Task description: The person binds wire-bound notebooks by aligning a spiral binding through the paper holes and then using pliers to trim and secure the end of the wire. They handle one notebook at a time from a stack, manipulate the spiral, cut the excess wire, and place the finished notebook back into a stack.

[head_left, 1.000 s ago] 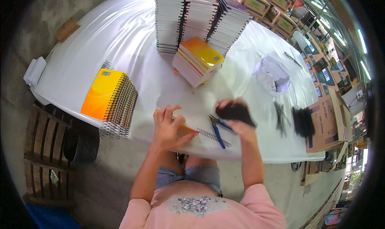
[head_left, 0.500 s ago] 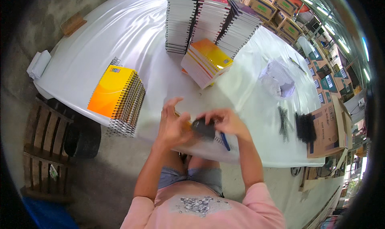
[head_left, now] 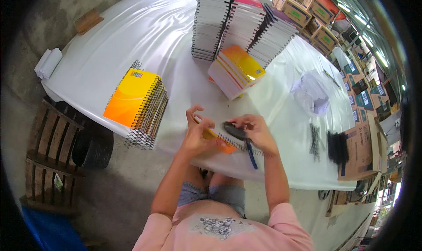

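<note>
Over the near edge of the table, my left hand (head_left: pixel 195 134) is closed round a small yellow-orange notebook (head_left: pixel 226 148) held edge-up. A dark wire coil (head_left: pixel 239 149) runs along the notebook's edge and sticks out past its right end, under my right wrist. My right hand (head_left: pixel 257 132) is closed on a dark, smooth oval object (head_left: pixel 234 131), whose kind I cannot make out, just above the coil. From below that hand a tool's blue handle (head_left: pixel 252 156) points toward me; whether the hand grips it too is hidden.
A stack of orange spiral notebooks (head_left: pixel 134 97) stands to the left. Tall notebook stacks (head_left: pixel 211 29) rise at the back, with yellow-orange books (head_left: pixel 235 73) before them. Rightward lie a clear plastic bag (head_left: pixel 310 92), loose coils (head_left: pixel 314 142), a black coil bundle (head_left: pixel 337 147) and a cardboard box (head_left: pixel 358 152).
My right hand has shifted slightly right with the dark object, which now looks tilted. The notebook's edge and the coil have come into clearer sight. The whole view has shifted a little.
</note>
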The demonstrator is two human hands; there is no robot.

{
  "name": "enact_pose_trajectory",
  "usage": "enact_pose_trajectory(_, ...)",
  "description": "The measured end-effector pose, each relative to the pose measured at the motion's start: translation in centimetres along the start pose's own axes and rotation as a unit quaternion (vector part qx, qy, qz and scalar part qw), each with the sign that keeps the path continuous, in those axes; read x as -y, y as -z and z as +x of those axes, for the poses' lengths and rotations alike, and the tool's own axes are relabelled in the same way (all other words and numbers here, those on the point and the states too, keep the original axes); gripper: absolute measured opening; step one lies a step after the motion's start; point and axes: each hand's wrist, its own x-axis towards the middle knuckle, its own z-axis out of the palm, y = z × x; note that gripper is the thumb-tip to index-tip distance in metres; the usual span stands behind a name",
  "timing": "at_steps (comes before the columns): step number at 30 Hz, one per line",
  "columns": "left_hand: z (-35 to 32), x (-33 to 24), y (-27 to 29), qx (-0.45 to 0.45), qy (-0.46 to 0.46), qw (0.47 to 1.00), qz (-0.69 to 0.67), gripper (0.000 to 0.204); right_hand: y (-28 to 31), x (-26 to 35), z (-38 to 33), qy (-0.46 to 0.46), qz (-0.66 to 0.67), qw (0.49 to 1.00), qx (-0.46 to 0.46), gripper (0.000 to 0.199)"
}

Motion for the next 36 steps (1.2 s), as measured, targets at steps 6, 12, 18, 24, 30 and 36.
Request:
enact_pose_trajectory(6, 0.0, 0.3, -0.1, 0.004, 0.023, 0.999, -0.034, 0.059, -0.3, -1.1, 0.7, 0.038, -0.037, 0.997, 0.059, 0.017)
enact_pose_trajectory(12, 0.1, 1.1, -0.3, 0.007, 0.017, 0.999, -0.026, 0.063, -0.5, -0.4, 1.0, 0.048, 0.010, 0.997, 0.051, 0.016)
enact_pose_trajectory(18, 0.2, 0.1, -0.1, -0.007, 0.035, 0.999, -0.032, 0.065, -0.3, -1.5, 1.1, -0.003, -0.035, 0.996, 0.077, 0.011)
enact_pose_trajectory(24, 0.6, 1.2, -0.7, -0.067, -0.068, 0.995, -0.025, 0.085, -0.5, -1.6, 2.4, 0.004, -0.057, 0.997, 0.060, 0.013)
enact_pose_trajectory(30, 0.7, 1.8, -0.8, -0.017, 0.122, 0.985, -0.121, 0.091, -1.3, -1.2, 2.4, -0.014, -0.041, 0.995, 0.094, 0.019)
enact_pose_trajectory(36, 0.7, 1.5, -0.4, 0.021, 0.097, 0.993, -0.069, 0.098, -1.9, -1.1, 4.1, 0.025, -0.127, 0.989, 0.076, 0.030)
